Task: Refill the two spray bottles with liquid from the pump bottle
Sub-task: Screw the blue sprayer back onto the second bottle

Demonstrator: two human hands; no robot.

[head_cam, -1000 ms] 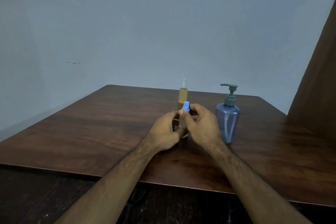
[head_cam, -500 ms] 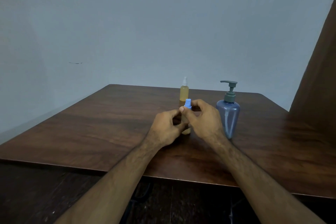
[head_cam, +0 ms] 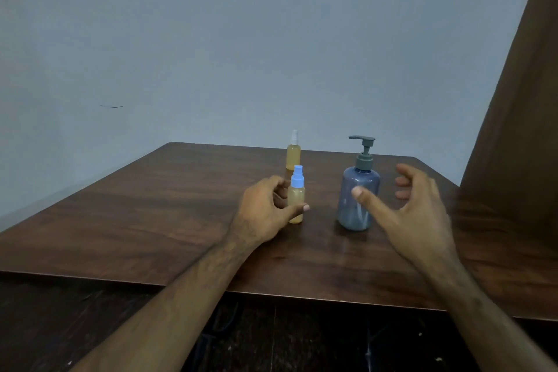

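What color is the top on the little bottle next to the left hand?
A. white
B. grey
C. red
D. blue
D: the small spray bottle at the left hand wears a light blue top, while the white top is on the far bottle.

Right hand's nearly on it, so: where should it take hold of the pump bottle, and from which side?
Judging by shape, wrap the wide body of the pump bottle from its right, where the open right hand is. It stands upright; the thin pump head offers poorer hold.
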